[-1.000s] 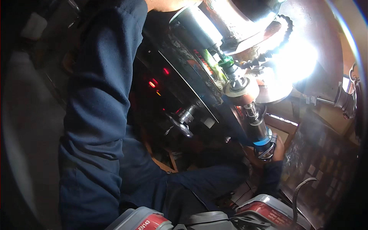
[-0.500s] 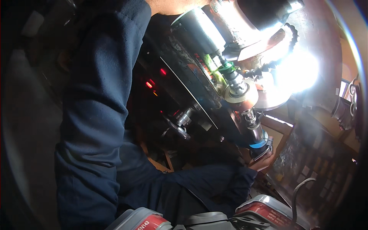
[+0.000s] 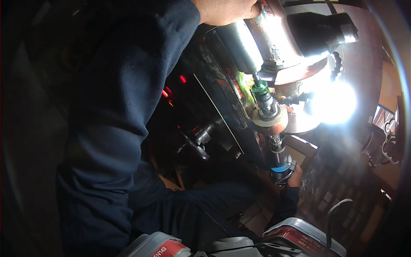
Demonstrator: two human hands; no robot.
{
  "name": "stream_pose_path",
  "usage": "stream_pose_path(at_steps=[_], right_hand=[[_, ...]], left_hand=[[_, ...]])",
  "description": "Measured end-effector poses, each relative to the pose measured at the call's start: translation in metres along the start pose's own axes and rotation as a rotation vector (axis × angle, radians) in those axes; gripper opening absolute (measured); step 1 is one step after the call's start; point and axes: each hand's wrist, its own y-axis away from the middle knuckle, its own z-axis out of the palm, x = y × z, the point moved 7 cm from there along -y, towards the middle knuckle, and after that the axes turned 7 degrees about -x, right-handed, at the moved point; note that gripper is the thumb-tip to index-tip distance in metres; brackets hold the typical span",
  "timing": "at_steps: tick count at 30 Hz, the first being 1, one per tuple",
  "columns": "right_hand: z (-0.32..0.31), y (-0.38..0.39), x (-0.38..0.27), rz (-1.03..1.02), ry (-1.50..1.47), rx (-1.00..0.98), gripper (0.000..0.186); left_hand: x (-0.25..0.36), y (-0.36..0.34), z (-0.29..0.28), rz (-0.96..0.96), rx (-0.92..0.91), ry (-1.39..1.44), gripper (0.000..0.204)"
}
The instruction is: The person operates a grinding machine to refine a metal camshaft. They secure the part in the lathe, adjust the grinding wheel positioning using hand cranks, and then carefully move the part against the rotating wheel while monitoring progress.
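A machine with a grinding-wheel-like disc (image 3: 272, 121) on a spindle (image 3: 266, 103) stands in front of me. My left hand (image 3: 229, 10) reaches to the upper edge, closed beside a shiny metal cylinder (image 3: 242, 47); its fingers are partly cut off, and what they hold is hidden. Lower down, my right hand (image 3: 294, 176) is wrapped around a dark cylindrical end piece with a blue band (image 3: 281, 168), in line with the spindle. A green collar (image 3: 260, 88) sits between the cylinder and the disc.
A very bright work lamp (image 3: 334, 103) glares right of the disc. A metal handwheel (image 3: 197, 147) juts out below the machine's dark body, near small red lights (image 3: 183, 79). Grey-and-red respirator filters (image 3: 299, 235) fill the lower edge. Scissor-like handles (image 3: 389, 130) hang at far right.
My left hand has come further into view, down and to the right. The right hand shifts slightly left, still around the blue-banded end, and its sleeve now rises more steeply.
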Motion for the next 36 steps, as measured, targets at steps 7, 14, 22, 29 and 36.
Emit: stream_pose_path(at_steps=[7,14,22,29,36], right_hand=[[0.009,-0.016,-0.022,0.087,0.286,-0.268,0.029],[0.011,-0.037,-0.024,0.222,0.314,-0.381,0.029],[0.014,-0.053,-0.029,0.274,0.352,-0.478,0.028],[0.006,-0.043,-0.014,0.361,0.362,-0.475,0.028],[0.004,-0.044,-0.014,0.36,0.372,-0.464,0.028]], left_hand=[[0.006,0.007,-0.001,0.049,0.279,-0.236,0.031],[-0.002,0.005,0.002,0.044,0.334,0.003,0.031],[0.005,0.019,-0.019,0.069,0.263,-0.26,0.027],[0.006,0.008,-0.003,0.123,0.282,-0.17,0.026],[0.001,0.01,-0.01,0.129,0.29,-0.116,0.024]])
